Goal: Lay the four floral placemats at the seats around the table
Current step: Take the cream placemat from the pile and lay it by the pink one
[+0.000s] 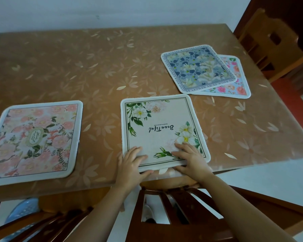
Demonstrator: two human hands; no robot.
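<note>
A cream placemat (161, 123) with white flowers and the word "Beautiful" lies flat at the table's near edge, in front of me. My left hand (132, 165) rests on its near left corner, fingers straight on top and thumb along the edge. My right hand (191, 159) presses flat on its near right part. A pink floral placemat (33, 137) lies flat at the near left. At the far right a blue floral placemat (198, 69) lies askew on top of a light placemat with pink roses (234, 88).
The table (77, 67) has a brown flowered cover and stands against a white wall. A wooden chair back (164, 206) is just below my hands, another (42, 224) at the near left, and a third chair (269, 41) at the far right corner.
</note>
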